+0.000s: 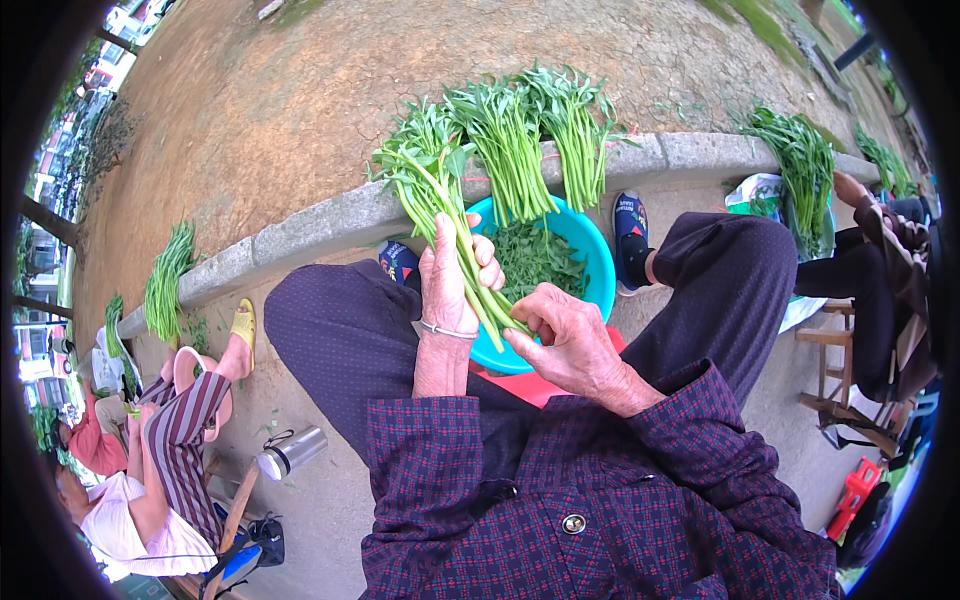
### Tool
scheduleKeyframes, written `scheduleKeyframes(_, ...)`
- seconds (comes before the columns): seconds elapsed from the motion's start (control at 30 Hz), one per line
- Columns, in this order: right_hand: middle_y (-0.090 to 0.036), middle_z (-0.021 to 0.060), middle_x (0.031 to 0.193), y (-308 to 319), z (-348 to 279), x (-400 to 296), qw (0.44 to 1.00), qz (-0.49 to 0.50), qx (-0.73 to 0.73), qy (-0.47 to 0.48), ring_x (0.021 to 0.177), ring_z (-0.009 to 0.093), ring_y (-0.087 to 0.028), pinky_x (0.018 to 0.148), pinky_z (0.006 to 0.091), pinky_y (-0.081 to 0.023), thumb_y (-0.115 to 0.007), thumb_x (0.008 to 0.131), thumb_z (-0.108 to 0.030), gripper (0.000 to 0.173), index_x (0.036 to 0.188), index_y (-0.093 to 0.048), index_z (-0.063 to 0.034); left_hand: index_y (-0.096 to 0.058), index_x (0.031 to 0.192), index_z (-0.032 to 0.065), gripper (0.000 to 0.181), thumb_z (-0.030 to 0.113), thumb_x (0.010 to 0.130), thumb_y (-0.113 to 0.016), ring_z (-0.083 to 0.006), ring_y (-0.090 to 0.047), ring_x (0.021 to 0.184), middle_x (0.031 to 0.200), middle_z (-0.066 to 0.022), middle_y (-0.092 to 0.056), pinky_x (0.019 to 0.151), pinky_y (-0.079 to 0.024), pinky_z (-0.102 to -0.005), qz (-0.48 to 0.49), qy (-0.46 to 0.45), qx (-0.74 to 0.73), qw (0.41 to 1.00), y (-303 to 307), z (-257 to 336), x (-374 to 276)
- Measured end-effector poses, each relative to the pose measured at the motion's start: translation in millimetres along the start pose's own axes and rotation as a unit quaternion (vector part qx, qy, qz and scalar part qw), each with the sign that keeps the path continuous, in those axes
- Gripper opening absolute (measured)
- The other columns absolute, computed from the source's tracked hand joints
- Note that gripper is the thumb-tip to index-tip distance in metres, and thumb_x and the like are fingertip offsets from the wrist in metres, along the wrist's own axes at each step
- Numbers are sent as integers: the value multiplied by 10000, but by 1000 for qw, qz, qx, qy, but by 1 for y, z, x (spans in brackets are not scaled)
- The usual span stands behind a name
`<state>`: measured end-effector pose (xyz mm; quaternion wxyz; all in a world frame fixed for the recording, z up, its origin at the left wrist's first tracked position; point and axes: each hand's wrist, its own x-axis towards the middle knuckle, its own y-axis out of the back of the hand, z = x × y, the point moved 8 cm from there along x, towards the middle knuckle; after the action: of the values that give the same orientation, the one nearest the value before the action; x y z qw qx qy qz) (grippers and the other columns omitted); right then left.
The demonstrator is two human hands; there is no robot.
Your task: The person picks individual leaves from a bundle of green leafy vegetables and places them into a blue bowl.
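Observation:
My left hand (454, 277) is closed around several green stems of a leafy vegetable (427, 176), their leaves pointing up and away from me. At the lower, cut ends of these stems, my right hand (574, 341) pinches a stem end between thumb and fingers. Below both hands stands a turquoise plastic basin (604, 274) with loose green leaves (536, 259) in it. Bundles of the same long-stemmed greens (502, 142) lie across the stone curb just beyond, some stem ends reaching over the basin's rim. Part of a red object (525, 388) shows under the basin.
A stone curb (300, 226) runs across, with bare earth behind. A steel flask (300, 450) is on the ground at left. Seated people are at both sides, near further bundles of greens (171, 285), a pink basin (186, 367) and a wooden stool (825, 337).

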<state>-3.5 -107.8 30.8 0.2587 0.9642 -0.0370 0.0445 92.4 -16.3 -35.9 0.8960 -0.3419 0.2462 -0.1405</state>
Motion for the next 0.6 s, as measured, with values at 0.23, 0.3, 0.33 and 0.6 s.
scheduleKeyframes(0.23,-519,79,714,4,-3,-1,1000,22,-13,0,616,234,-556,540,349,-444,-675,748,-115,156,859,-597,-37,-507,1067,59,438,469,930,-437,-156,-521,480,633,-67,-544,441,-438,-282,19,15,-8,1000,-1,-4,-1)
scheduleKeyframes(0.3,-499,41,692,3,-3,-1,999,42,-14,27,533,142,-488,483,287,-395,-692,744,-83,154,862,-604,-38,-502,1074,54,442,467,930,-437,-162,-522,481,630,-73,-548,439,-437,-285,11,23,-12,1000,-1,-7,0)
scheduleKeyframes(0.33,-505,45,692,3,-2,-1,999,37,-25,20,534,147,-493,485,289,-399,-688,746,-81,151,863,-605,-37,-500,1078,51,444,465,930,-437,-166,-523,482,628,-77,-550,438,-437,-286,8,26,-14,1000,0,-9,0)
scheduleKeyframes(0.6,-484,57,664,5,9,0,994,15,88,-56,533,160,-507,495,294,-413,-683,754,-98,147,836,-586,-23,-517,1052,47,420,444,928,-459,-159,-512,466,632,-78,-557,415,-421,-268,70,26,19,997,13,-14,1)
